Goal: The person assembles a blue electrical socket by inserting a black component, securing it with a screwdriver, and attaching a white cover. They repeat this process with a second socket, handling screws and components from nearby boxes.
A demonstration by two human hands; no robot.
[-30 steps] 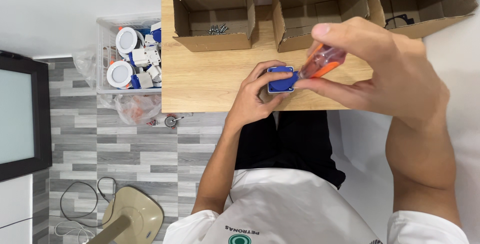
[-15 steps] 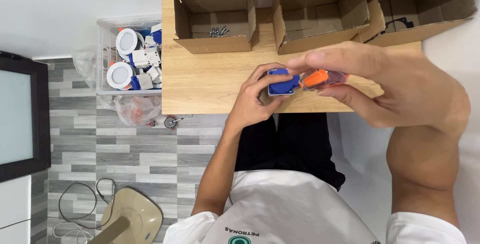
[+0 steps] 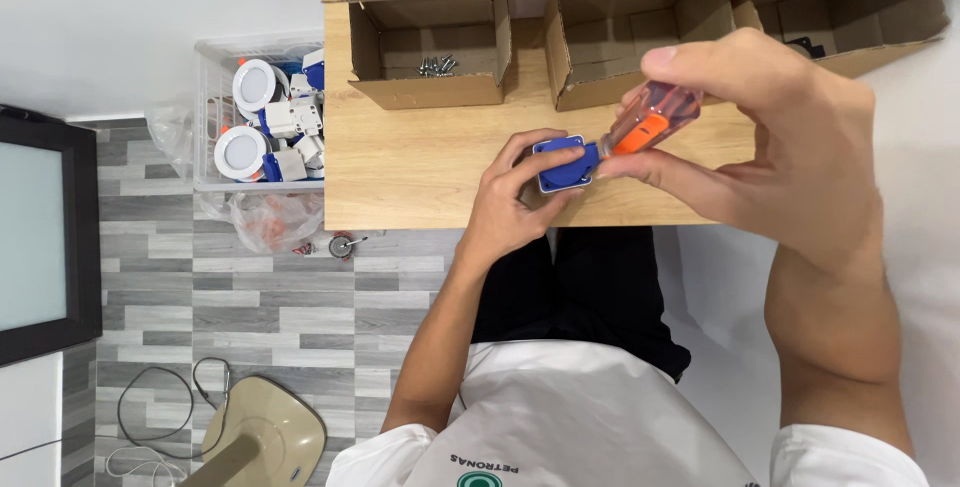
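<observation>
Now the wooden table (image 3: 420, 177) lies under both hands. The right hand (image 3: 790, 147) has tilted its orange screwdriver (image 3: 645, 119) down onto the blue part (image 3: 562, 163), which the left hand (image 3: 505, 197) pinches at the table's near edge; driving looks underway.

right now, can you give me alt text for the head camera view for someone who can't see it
Seen from above, a seated person's left hand steadies a small blue plastic part on a wooden table while the right hand holds an orange-handled screwdriver against it. Open cardboard boxes line the table's far edge, one holding screws. A white basket of round fittings stands on the floor beside the table.
</observation>
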